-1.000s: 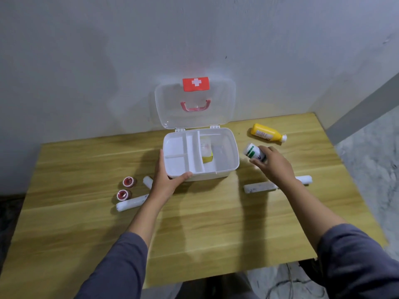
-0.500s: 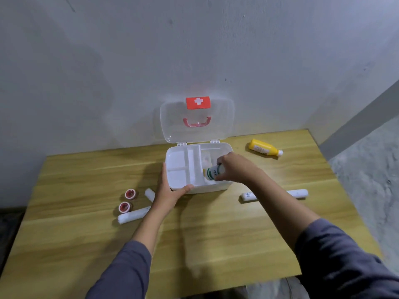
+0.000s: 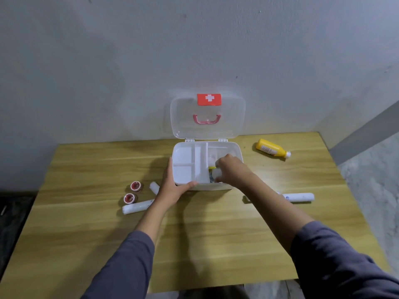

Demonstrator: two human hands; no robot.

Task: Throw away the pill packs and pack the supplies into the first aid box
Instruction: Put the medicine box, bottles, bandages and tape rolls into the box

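Note:
A white first aid box [image 3: 183, 156] stands open on the wooden table [image 3: 194, 234], its clear lid [image 3: 228, 117] upright against the wall. My left hand [image 3: 172, 186] grips the box's front left corner. My right hand [image 3: 232, 171] reaches down into the box's right compartment, closed on a small white bottle [image 3: 214, 174] that is mostly hidden by my fingers. A yellow item shows just behind that bottle inside the box. A yellow bottle [image 3: 272, 148] lies on its side to the right of the box.
Two small red-capped jars [image 3: 135, 186] [image 3: 129, 198] and two white bandage rolls [image 3: 138, 207] [image 3: 154, 187] lie left of the box. Another white roll [image 3: 299, 197] lies at the right, partly behind my right forearm. The table ends close on the right.
My right hand carried the small white bottle from the table's right side over the box and down into its right compartment. My left hand stayed on the box's corner.

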